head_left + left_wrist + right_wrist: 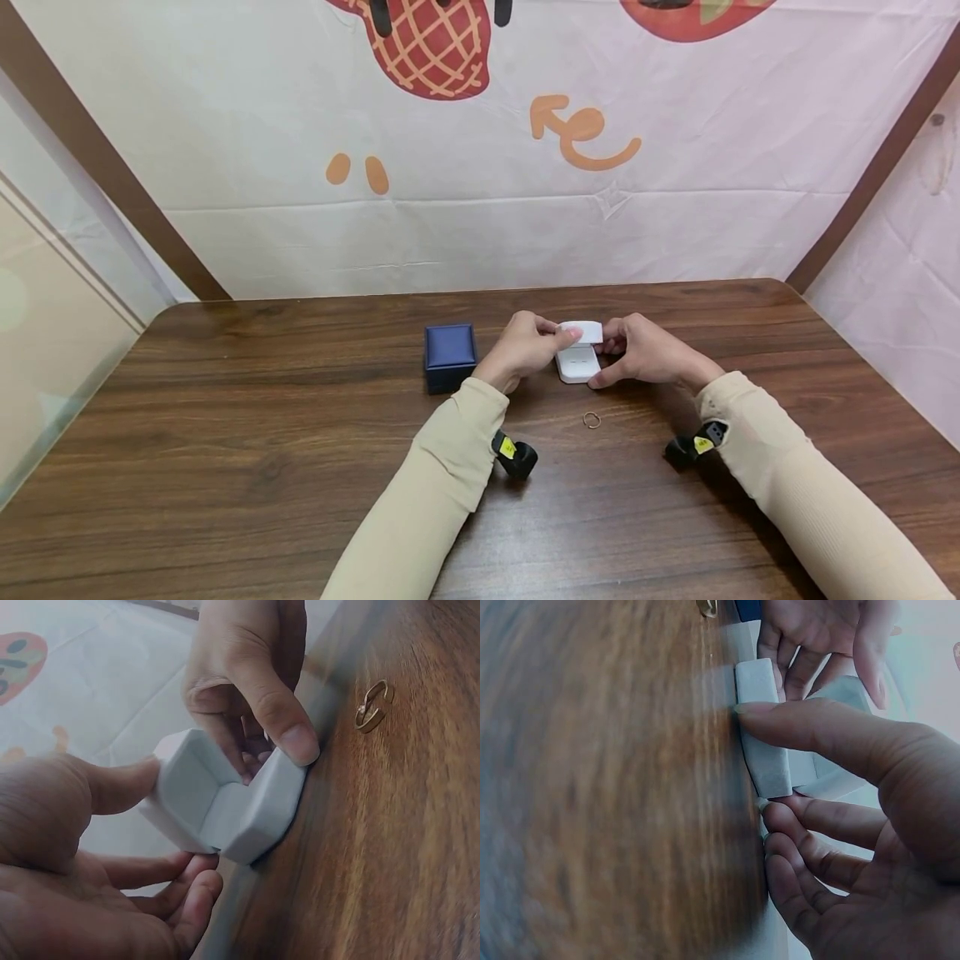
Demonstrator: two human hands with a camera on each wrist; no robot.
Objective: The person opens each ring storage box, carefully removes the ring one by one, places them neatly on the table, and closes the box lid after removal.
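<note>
A small white ring box (577,372) stands on the table with its lid (588,333) raised. The left hand (527,345) pinches that lid, its thumb (124,786) on the outer edge and its fingertips under the hinge side. Around the base is the right hand (651,354), thumb (810,729) on the front wall and curled fingers along the far side. A pale lining with a slit shows inside the box. In front of the box lies a gold-coloured ring (592,427), apart from both hands; the left wrist view shows its band (379,718) standing out against the wood.
Left of the left hand sits a dark blue box (450,350), its lid down. The brown wooden table (247,467) runs back to a white printed cloth (480,242). Each wrist wears a black strapped camera (517,457).
</note>
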